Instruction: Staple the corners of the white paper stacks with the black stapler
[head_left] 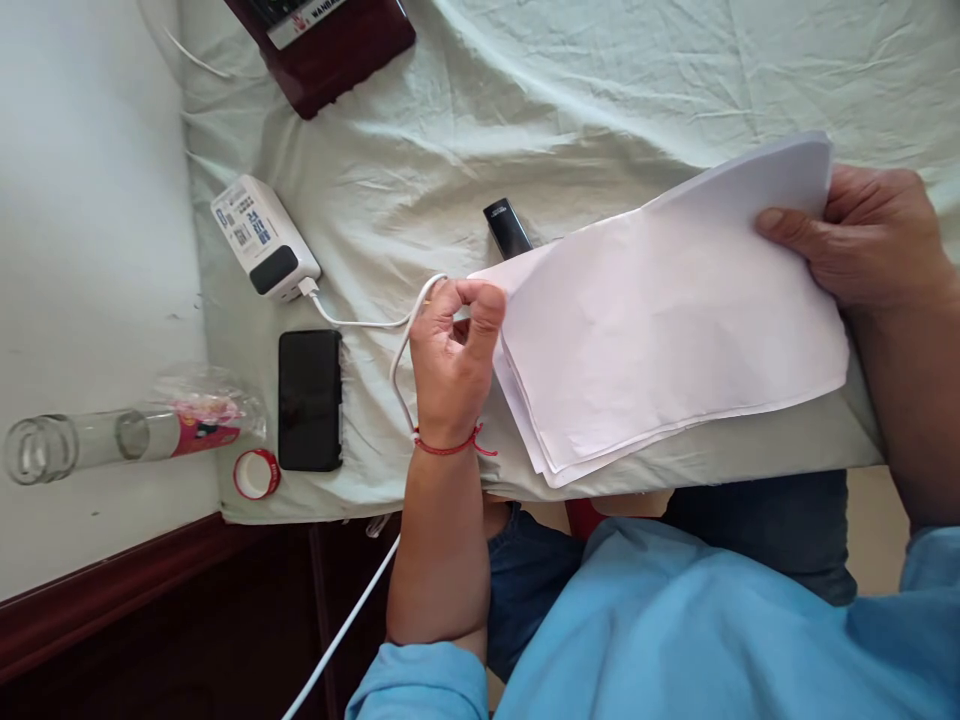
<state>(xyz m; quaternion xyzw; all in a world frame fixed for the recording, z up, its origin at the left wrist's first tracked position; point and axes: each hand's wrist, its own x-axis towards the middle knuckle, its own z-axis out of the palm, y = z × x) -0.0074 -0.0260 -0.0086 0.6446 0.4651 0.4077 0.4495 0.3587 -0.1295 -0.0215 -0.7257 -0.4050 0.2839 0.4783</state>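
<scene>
A stack of white paper sheets (pixel 675 310) lies tilted over the front part of the cloth-covered table, its right side raised and bent. My right hand (pixel 874 235) grips the right edge, thumb on top and fingers underneath. At the left edge, my left hand (pixel 457 350) is closed, thumb and forefinger pinched together at the paper's upper left corner. Several sheet edges fan out at the lower left of the stack. A white cable (pixel 397 375) runs behind my left hand, and a red string bracelet circles that wrist.
A small black device (pixel 508 228) lies partly under the paper. To the left are a white power bank (pixel 262 235) with the cable plugged in, a black phone (pixel 310 400), a red-and-white ring (pixel 256 474) and a clear glass bottle (pixel 97 440). A dark red box (pixel 337 55) stands at the back.
</scene>
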